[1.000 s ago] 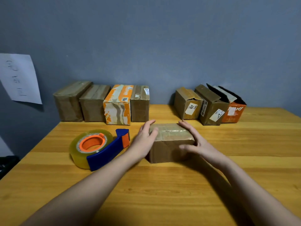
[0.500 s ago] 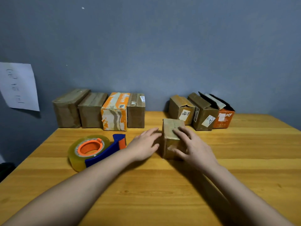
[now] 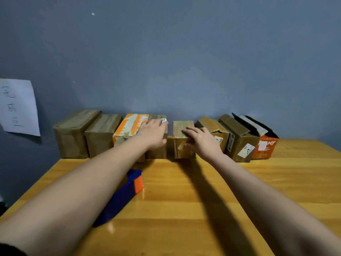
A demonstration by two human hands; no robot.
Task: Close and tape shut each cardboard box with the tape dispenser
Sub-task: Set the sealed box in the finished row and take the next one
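**Small taped box lands in the row at the wall**

Both arms were stretched far out over the yellow wooden table (image 3: 203, 191), and the small brown taped cardboard box (image 3: 181, 145) stood at the back by the blue-grey wall (image 3: 184, 61), in the gap between two groups of boxes. The right hand (image 3: 202, 140) lay over that box's top and right front corner, fingers spread across the taped lid and thumb down the front face, grasping it. A narrow gap showed between it and the brown box with a white label (image 3: 158, 150) on its left; on its right it stood just beside the brown box with crumpled flaps (image 3: 212, 124).

The left hand (image 3: 154, 133) rested flat, fingers straight and released, on top of the brown box with the white label, holding nothing.

Further left ran the orange-and-white printed carton (image 3: 127, 128), then two plain brown taped cartons (image 3: 100, 137) (image 3: 72, 135). On the far right stood an open brown box with stickers (image 3: 239, 145) and an open orange box with white lettering (image 3: 265, 147), flaps up.

The blue tape dispenser with an orange tab (image 3: 125, 193) lay on the table near the camera, partly hidden under the left forearm, untouched by either hand. A white sheet of paper with handwriting (image 3: 17, 108) hung on the wall at left.
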